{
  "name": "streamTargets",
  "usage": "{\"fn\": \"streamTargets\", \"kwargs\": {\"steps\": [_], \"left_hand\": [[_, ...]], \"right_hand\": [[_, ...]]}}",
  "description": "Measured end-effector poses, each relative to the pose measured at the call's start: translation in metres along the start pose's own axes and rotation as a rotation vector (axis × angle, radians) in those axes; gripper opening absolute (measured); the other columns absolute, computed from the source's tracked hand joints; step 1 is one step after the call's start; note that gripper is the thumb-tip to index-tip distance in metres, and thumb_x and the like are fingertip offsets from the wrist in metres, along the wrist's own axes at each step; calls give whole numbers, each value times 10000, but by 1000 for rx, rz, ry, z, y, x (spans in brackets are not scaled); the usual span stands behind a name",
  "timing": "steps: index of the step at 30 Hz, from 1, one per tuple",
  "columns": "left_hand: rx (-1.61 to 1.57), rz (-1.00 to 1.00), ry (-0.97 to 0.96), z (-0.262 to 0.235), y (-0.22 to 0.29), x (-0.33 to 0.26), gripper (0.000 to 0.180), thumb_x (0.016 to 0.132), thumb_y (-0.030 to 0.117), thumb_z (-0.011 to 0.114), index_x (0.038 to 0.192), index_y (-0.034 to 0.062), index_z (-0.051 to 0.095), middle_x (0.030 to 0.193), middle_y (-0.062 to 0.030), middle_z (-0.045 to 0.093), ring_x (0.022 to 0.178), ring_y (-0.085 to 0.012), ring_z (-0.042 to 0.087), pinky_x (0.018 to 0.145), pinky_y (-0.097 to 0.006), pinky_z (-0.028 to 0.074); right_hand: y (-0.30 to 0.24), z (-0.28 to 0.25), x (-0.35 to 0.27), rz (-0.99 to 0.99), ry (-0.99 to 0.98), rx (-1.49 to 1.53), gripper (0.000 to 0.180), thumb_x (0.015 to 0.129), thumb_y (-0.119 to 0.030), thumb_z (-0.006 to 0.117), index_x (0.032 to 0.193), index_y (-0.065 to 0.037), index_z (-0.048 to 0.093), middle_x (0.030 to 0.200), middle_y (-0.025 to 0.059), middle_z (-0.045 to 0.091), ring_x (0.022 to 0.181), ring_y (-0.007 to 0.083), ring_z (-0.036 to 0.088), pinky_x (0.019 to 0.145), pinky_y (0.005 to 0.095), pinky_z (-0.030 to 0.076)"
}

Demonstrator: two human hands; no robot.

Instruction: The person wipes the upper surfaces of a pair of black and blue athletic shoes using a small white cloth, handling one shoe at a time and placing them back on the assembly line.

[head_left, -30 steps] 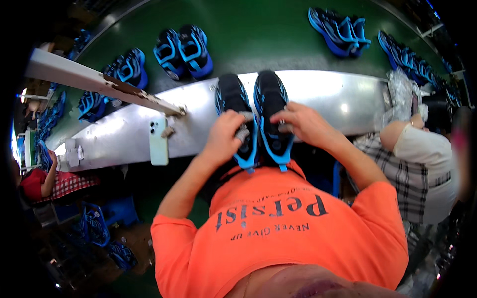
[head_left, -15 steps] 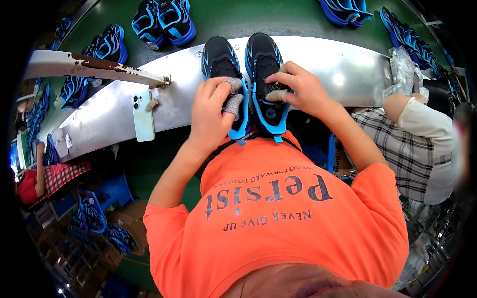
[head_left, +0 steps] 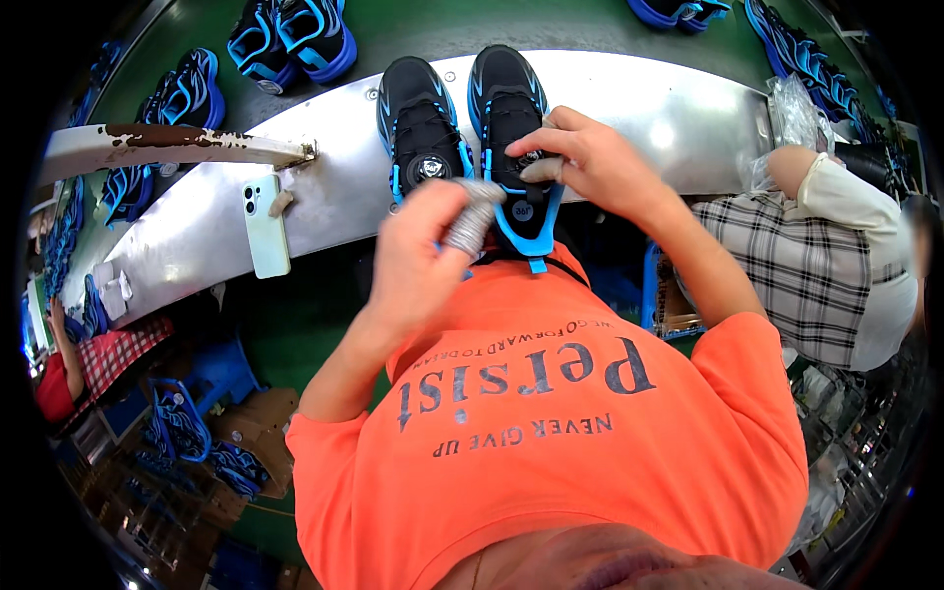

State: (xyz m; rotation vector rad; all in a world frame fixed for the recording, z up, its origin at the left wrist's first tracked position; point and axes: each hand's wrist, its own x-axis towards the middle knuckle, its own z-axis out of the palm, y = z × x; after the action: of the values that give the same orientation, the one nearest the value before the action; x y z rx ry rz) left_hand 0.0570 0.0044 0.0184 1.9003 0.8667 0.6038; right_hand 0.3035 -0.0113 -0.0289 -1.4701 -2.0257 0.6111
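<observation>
Two black sneakers with blue trim lie side by side, toes pointing away from me, on the metal ledge. My right hand [head_left: 598, 162] pinches the round lace dial [head_left: 532, 158] on the tongue of the right sneaker [head_left: 507, 90] between thumb and forefinger. My left hand [head_left: 423, 241], smeared by motion, is over the heel of the left sneaker [head_left: 417, 103] and hides it. Its fingers are bent, but what they hold, if anything, cannot be made out. The left sneaker's dial [head_left: 430, 168] shows uncovered. Grey wraps cover some fingertips on both hands.
A pale green phone [head_left: 265, 228] lies on the metal ledge [head_left: 639, 118], by a chipped white metal bar [head_left: 206, 144]. More sneakers [head_left: 295, 39] stand on the green belt [head_left: 413, 25] beyond. Clear plastic [head_left: 795, 116] and a person in plaid [head_left: 787, 275] are at right.
My left hand has moved off the left sneaker's tongue and back toward its heel, uncovering the dial. My right hand stays at the right sneaker's dial. The whole view has shifted slightly.
</observation>
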Motion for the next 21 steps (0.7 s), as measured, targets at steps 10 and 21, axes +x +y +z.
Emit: {"fn": "streamTargets", "kwargs": {"steps": [10,21], "left_hand": [[356,-54,-40,-40,-39,12,322,764,36,674,1082,21,629,991,-100,586,916,-252,560,792,-333,457],[-893,-789,-208,28,-10,-4,326,956,35,442,1269,-55,465,1162,-142,565,882,-190,632,765,-281,527]], "right_hand": [[-21,23,-12,-11,132,35,296,750,-260,759,986,-95,687,816,88,588,760,279,606,657,362,491],[-13,26,-3,13,55,118,284,749,-188,751,1014,-105,690,848,71,557,753,228,599,646,322,481]]}}
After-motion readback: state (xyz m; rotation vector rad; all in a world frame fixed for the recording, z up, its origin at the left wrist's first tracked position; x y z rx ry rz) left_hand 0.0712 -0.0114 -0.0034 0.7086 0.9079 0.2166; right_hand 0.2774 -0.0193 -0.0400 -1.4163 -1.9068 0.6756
